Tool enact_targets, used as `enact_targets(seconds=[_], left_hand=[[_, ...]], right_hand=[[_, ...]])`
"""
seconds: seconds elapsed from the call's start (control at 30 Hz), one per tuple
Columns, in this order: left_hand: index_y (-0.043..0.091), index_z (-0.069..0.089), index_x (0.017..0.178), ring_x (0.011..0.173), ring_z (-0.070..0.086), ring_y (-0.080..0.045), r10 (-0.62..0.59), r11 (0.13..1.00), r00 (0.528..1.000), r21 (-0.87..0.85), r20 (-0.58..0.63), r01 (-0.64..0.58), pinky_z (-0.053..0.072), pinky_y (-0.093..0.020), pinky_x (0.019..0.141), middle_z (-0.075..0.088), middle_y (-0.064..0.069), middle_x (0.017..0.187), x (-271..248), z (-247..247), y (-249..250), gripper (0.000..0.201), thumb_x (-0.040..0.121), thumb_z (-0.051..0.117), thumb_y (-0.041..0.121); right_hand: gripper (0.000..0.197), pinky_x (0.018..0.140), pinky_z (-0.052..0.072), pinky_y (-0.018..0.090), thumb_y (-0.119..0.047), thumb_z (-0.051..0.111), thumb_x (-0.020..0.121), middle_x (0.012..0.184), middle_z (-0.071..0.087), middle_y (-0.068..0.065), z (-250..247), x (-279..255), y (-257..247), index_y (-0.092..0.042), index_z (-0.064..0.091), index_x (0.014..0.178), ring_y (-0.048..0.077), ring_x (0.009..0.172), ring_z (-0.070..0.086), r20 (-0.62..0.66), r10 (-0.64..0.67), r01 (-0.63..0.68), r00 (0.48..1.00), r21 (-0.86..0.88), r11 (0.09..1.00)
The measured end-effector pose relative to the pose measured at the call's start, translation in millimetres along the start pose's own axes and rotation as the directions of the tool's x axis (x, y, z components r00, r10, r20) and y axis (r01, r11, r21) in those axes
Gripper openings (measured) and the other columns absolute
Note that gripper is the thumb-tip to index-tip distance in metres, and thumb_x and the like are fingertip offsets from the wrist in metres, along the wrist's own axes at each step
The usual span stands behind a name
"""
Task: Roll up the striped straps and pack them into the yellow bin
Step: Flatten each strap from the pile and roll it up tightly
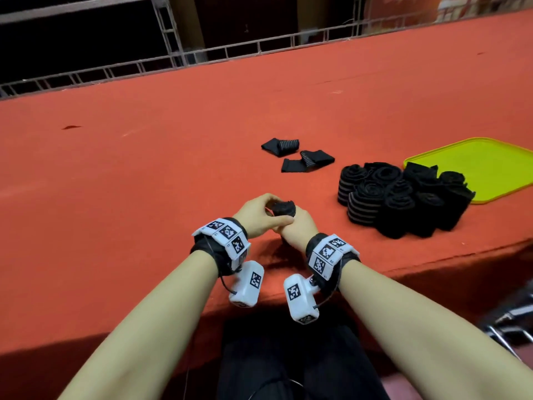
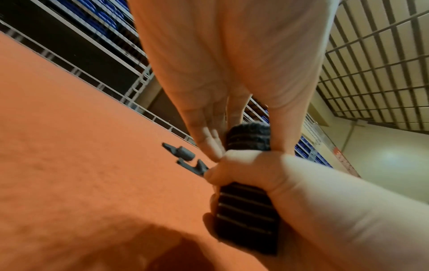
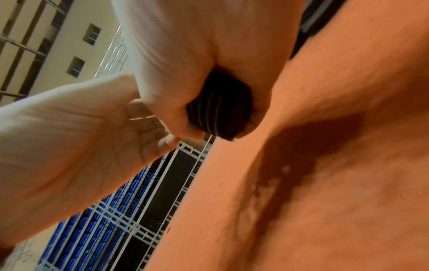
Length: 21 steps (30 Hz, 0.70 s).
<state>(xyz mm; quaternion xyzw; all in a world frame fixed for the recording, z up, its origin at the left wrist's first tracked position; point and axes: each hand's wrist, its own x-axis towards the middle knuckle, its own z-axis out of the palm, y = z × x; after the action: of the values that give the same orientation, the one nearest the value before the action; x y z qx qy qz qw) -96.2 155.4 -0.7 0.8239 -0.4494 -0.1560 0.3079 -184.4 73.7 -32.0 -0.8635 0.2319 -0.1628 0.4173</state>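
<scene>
Both hands meet near the table's front edge on one rolled black strap with grey stripes (image 1: 284,209). My left hand (image 1: 269,207) pinches the roll's upper end (image 2: 248,135) between fingers (image 2: 209,143) and thumb. Its striped lower part (image 2: 246,210) sits in the fist of my right hand (image 1: 292,223); the stripes (image 3: 220,113) show in the right wrist view too. Two loose, partly folded straps (image 1: 281,146) (image 1: 308,160) lie flat further back. Several rolled straps (image 1: 383,197) stand packed together at the near left edge of the shallow yellow bin (image 1: 490,166), some on it.
A red cloth covers the table (image 1: 144,168), whose front edge (image 1: 403,264) runs close below my wrists. A metal railing (image 1: 230,50) lines the far edge. The far part of the yellow bin shows bare plastic.
</scene>
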Motion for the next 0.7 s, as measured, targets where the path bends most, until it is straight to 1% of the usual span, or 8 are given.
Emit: enact_targets(seconds=[0.1,0.2,0.3,0.37,0.43,0.5,0.57,0.7], left_hand=[[0.014,0.057,0.115,0.086,0.053,-0.011,0.062,0.996,0.996,0.067,0.057,-0.066,0.036,-0.019,0.074,0.059,0.003,0.102,16.1,27.6,31.3,0.047,0.077,0.075,0.034],[0.013,0.058,0.111,0.084,0.052,-0.012,0.109,0.992,0.991,0.058,0.081,-0.114,0.037,-0.02,0.073,0.058,0.004,0.1,25.4,52.0,53.9,0.044,0.075,0.077,0.03],[0.015,0.058,0.105,0.077,0.056,-0.016,0.131,0.991,0.989,0.02,0.073,-0.133,0.044,-0.024,0.07,0.059,0.005,0.088,33.5,71.8,68.8,0.038,0.073,0.077,0.025],[0.017,0.057,0.103,0.073,0.057,-0.016,0.144,0.989,0.987,-0.001,0.069,-0.145,0.045,-0.025,0.071,0.059,0.008,0.079,38.4,83.2,78.1,0.036,0.073,0.076,0.023],[0.016,0.058,0.104,0.077,0.058,-0.015,0.164,0.986,0.983,0.001,0.082,-0.165,0.042,-0.022,0.07,0.061,0.006,0.089,43.4,93.2,87.5,0.035,0.074,0.076,0.022],[0.016,0.059,0.105,0.085,0.057,-0.014,0.199,0.979,0.975,0.019,0.095,-0.201,0.04,-0.021,0.073,0.062,0.003,0.1,48.3,103.3,94.7,0.036,0.074,0.076,0.023],[0.014,0.059,0.107,0.09,0.056,-0.015,0.223,0.973,0.971,0.031,0.081,-0.227,0.04,-0.022,0.076,0.063,0.001,0.104,52.8,111.6,98.9,0.037,0.074,0.075,0.023],[0.013,0.057,0.11,0.099,0.057,-0.02,0.219,0.974,0.975,0.055,0.048,-0.221,0.043,-0.026,0.082,0.062,-0.003,0.111,60.7,122.7,97.4,0.042,0.075,0.075,0.024]], right_hand=[[0.012,0.066,0.031,0.026,-0.009,0.058,0.081,0.087,0.059,0.008,-27.5,-13.6,26.8,-0.017,0.049,0.08,0.02,0.082,0.051,-0.071,0.062,-0.065,0.996,-0.047,0.997],[0.009,0.066,0.039,0.034,-0.009,0.063,0.075,0.079,0.063,0.009,-48.7,-24.3,49.1,-0.014,0.056,0.075,0.017,0.074,0.051,-0.12,0.127,-0.122,0.985,0.05,0.991],[0.014,0.06,0.038,0.028,-0.016,0.067,0.066,0.064,0.059,-0.005,-66.5,-31.2,70.6,-0.024,0.056,0.063,0.01,0.066,0.05,-0.138,0.15,-0.13,0.979,0.148,0.98],[0.012,0.067,0.042,0.026,-0.023,0.068,0.068,0.076,0.063,-0.004,-75.3,-34.7,83.1,-0.024,0.061,0.077,0.013,0.074,0.058,-0.16,0.242,-0.215,0.957,0.169,0.962],[0.031,0.078,0.047,0.03,-0.032,0.068,0.071,0.095,0.066,0.005,-79.8,-34.2,99.7,-0.013,0.063,0.095,0.024,0.093,0.062,-0.213,0.369,-0.358,0.905,0.092,0.929],[0.049,0.089,0.041,0.035,-0.043,0.064,0.073,0.112,0.061,0.014,-83.2,-36.5,111.6,-0.01,0.061,0.108,0.034,0.11,0.053,-0.246,0.453,-0.476,0.857,-0.037,0.879],[0.056,0.095,0.036,0.033,-0.044,0.064,0.076,0.123,0.052,0.017,-85.0,-40.1,118.5,-0.007,0.056,0.117,0.035,0.119,0.044,-0.281,0.51,-0.536,0.813,-0.018,0.844],[0.049,0.078,0.037,0.024,-0.023,0.069,0.081,0.117,0.056,0.017,-90.7,-50.0,123.7,0.001,0.042,0.114,0.031,0.112,0.054,-0.323,0.537,-0.493,0.779,0.212,0.844]])
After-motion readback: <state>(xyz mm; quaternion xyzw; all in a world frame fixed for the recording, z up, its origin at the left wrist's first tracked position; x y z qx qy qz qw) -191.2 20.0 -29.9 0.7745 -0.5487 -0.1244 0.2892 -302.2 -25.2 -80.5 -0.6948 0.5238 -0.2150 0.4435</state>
